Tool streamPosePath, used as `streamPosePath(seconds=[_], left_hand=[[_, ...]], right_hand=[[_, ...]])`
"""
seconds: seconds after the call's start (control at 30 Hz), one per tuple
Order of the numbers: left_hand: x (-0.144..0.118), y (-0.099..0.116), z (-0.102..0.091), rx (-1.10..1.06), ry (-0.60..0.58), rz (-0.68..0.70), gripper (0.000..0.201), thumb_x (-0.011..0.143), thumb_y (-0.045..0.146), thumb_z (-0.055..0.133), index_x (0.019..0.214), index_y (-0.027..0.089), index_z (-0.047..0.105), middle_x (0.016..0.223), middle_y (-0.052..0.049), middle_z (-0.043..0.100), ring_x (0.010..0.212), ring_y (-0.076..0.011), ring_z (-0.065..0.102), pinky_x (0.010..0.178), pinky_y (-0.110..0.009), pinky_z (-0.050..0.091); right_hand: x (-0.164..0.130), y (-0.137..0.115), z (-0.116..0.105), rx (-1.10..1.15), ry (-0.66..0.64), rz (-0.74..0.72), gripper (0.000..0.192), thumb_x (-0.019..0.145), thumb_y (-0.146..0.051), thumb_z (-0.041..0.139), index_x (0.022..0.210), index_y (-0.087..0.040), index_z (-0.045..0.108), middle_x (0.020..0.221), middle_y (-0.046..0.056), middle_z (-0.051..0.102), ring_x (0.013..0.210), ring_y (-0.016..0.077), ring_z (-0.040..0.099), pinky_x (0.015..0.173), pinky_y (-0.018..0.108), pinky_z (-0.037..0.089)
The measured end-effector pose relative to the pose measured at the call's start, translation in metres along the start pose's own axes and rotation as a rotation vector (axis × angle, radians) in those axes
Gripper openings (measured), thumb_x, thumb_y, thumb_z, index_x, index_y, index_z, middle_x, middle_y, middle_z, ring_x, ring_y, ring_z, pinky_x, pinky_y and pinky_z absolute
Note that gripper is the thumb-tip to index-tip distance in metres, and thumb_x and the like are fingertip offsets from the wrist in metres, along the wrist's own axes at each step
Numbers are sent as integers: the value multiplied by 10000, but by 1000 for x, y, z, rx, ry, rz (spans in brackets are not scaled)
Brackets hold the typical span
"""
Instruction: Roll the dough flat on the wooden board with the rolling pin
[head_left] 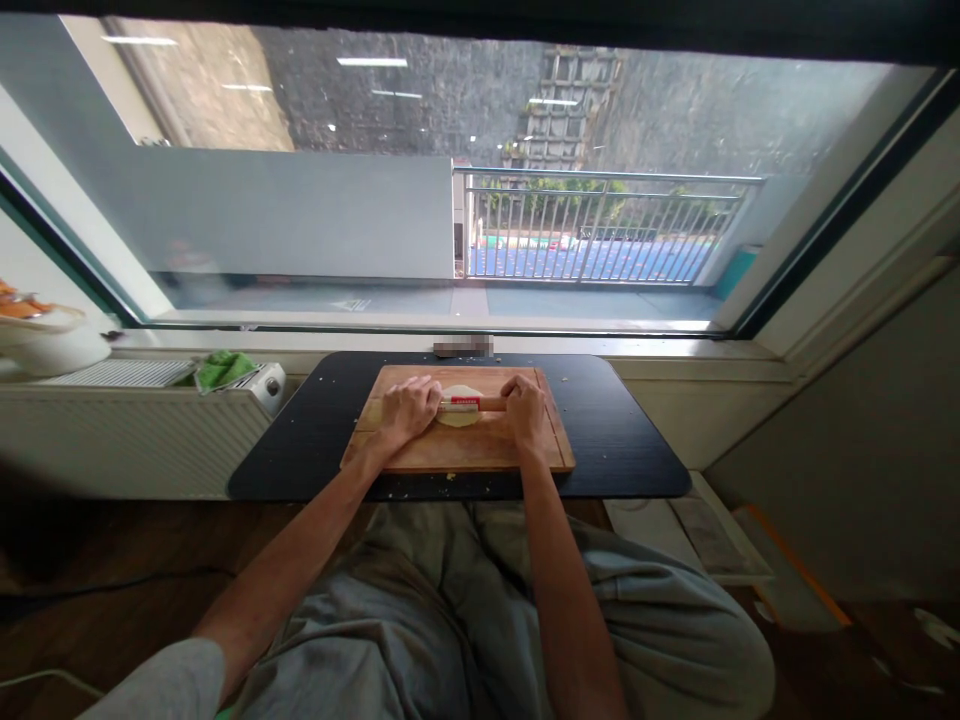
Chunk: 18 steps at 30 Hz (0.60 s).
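Observation:
A wooden rolling pin (491, 404) with a red and white label lies across a flat round of pale dough (459, 417). The dough rests on a wooden cutting board (450, 455). Around the pin's left end my left hand (411, 408) is closed, its fingers curled. My right hand (525, 408) grips the other end. Both hands are low over the board, and part of the dough is hidden under the pin.
The board sits on a black table (622, 440) dotted with crumbs. Behind it are the windowsill and window; a radiator (142, 430) with a green cloth (225, 368) stands at left. A white pot (52, 340) is at far left.

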<state>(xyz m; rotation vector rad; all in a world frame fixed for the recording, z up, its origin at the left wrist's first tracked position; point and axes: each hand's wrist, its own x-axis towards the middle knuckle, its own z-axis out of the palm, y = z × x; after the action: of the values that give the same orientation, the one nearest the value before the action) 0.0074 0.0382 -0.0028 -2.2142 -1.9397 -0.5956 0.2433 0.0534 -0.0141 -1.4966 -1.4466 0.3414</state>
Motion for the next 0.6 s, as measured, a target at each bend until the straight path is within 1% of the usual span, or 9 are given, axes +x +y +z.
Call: streamPosePath(seconds=[0.13, 0.2, 0.37, 0.5, 0.6], left_hand=[[1, -2, 2, 30, -6, 11, 484, 1142, 426, 356, 1199, 217, 789, 1348, -106, 792, 1208, -270, 744, 1060, -365, 550], [2, -3, 3, 32, -9, 15, 492, 1146, 433, 347, 1219, 215, 782, 1351, -103, 791, 1209, -266, 743, 1063, -362, 551], [0, -3, 1, 34, -43, 47, 478, 1151, 427, 353, 1204, 237, 788, 1379, -87, 781, 1251, -255, 728, 1090, -353, 540], [-3, -1, -4, 26, -76, 57, 486, 1153, 425, 351, 1200, 238, 797, 1412, -92, 767, 1272, -261, 723, 1104, -368, 536], [-5, 2, -5, 32, -71, 37, 475, 1148, 411, 365, 1194, 231, 803, 1415, -99, 765, 1275, -268, 723, 1102, -377, 537]], right_hand=[[0, 2, 0, 9, -2, -32, 241, 854, -144, 513, 690, -224, 671, 743, 23, 717, 714, 187, 632, 688, 279, 406], [0, 0, -2, 5, -5, -26, 226, 840, -142, 516, 691, -227, 663, 738, 20, 717, 709, 188, 630, 680, 278, 401], [-2, -8, -8, 29, -21, 3, 285, 849, -128, 453, 662, -230, 642, 725, 31, 722, 713, 189, 630, 688, 283, 413], [-5, -7, -8, 25, -6, -7, 317, 866, -140, 432, 636, -231, 630, 726, 36, 725, 692, 186, 616, 696, 287, 417], [-6, -5, -7, 27, -2, -19, 314, 864, -140, 432, 638, -231, 630, 725, 35, 726, 696, 186, 621, 704, 286, 416]])
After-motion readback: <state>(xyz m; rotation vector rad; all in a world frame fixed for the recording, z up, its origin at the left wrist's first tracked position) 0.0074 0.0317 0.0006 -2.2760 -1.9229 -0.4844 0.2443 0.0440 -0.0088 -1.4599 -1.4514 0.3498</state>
